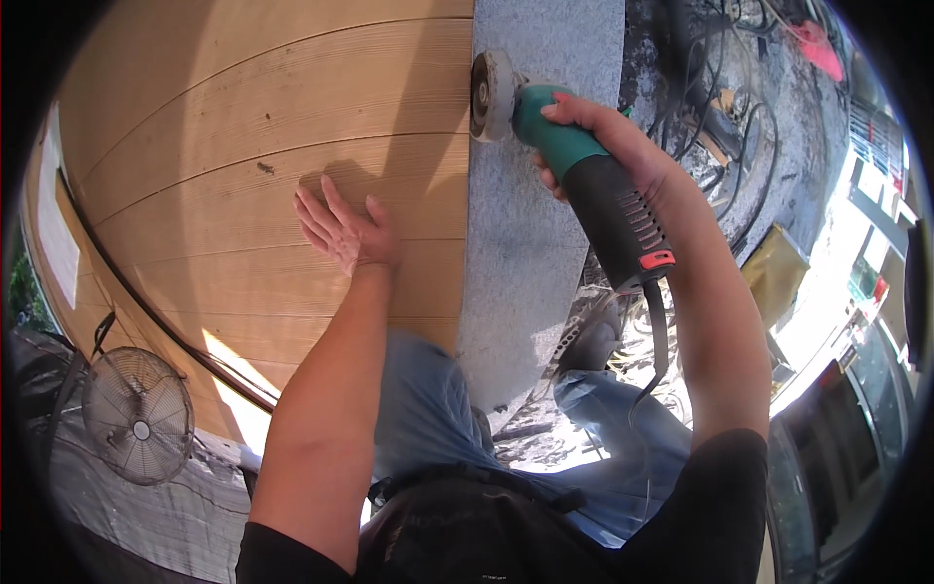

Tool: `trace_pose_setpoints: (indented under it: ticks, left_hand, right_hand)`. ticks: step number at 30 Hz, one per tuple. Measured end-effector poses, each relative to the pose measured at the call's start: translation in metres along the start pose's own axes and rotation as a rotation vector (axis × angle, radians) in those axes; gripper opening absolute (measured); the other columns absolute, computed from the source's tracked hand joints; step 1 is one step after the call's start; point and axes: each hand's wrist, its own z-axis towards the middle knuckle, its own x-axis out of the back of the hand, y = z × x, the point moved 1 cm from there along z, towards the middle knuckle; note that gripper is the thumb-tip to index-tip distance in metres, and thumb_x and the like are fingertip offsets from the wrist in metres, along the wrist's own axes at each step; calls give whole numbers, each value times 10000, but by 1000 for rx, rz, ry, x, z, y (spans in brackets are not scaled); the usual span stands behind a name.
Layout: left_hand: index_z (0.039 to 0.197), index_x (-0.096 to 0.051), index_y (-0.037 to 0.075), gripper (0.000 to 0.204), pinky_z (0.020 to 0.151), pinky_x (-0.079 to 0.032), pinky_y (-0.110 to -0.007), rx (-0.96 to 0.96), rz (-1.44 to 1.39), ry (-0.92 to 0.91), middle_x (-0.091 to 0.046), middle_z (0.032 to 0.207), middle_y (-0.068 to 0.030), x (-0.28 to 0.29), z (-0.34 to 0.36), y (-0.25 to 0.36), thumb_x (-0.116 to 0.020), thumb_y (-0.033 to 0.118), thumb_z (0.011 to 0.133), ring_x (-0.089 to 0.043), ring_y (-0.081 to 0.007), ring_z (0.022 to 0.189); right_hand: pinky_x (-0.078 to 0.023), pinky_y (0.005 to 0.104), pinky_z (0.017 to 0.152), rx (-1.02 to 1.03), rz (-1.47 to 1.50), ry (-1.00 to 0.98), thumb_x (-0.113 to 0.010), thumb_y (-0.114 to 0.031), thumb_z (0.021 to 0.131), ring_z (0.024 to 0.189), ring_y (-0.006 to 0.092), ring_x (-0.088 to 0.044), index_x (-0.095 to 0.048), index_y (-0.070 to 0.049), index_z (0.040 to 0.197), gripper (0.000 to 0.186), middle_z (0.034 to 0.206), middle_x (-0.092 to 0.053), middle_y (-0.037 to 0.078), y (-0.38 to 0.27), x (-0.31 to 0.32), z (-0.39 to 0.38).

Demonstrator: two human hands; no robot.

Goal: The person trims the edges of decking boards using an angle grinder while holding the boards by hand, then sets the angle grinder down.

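My right hand [623, 136] is wrapped round the green front part of an angle grinder [615, 209], thumb on top. The tool's black body, with vents and a red switch, slants down toward me and ends in a black cord [658, 336]. Its round disc [483, 95] stands on edge at the seam between a tan wood-grain plank surface [233, 234] and a grey strip [520, 263]. Whether the disc touches the surface I cannot tell. My left hand [345, 231] rests on the tan planks, fingers spread, with nothing in it.
A round metal fan [138, 417] stands at the lower left, beside a grey sheet [146, 516]. Right of the grey strip, tangled cables [759, 127] and debris cover the ground, with a pink-red object [819, 51] at the far right. My jeans-clad legs [428, 399] are close below.
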Motion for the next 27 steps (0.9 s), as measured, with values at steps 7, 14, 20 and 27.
trace_pose_setpoints:
  ticks: [7,14,20,27]
  left_hand:
    - [1594,-292,91,805,1230,-142,-608,-34,11,14,-184,1666,-274,-2,1,-4,-627,363,914,-152,-467,1545]
    - [1593,-298,85,794,1225,-156,-611,-55,33,30,-189,1662,-278,-4,-1,-7,-612,384,927,-162,-470,1540]
    - [1596,-291,89,794,1227,-154,-609,-56,24,42,-189,1664,-265,-4,-2,-5,-606,396,935,-152,-465,1543]
    - [1603,-276,104,796,1229,-144,-613,-21,39,16,-171,1675,-243,-3,-2,-2,-597,405,941,-132,-451,1554]
  right_hand:
    - [-598,351,559,-176,49,102,-712,-325,927,657,236,-683,-485,3,1290,539,934,-659,158,38,-10,-19]
    - [-621,377,592,-216,61,93,-713,-315,929,680,263,-712,-547,53,1144,457,911,-669,158,93,-2,-26]
    - [-618,376,587,-239,67,109,-726,-327,919,687,259,-712,-533,45,1219,515,949,-680,164,129,-4,-37]
    - [-613,396,594,-278,97,121,-718,-301,921,701,271,-709,-500,5,1280,519,969,-668,171,165,-6,-49]
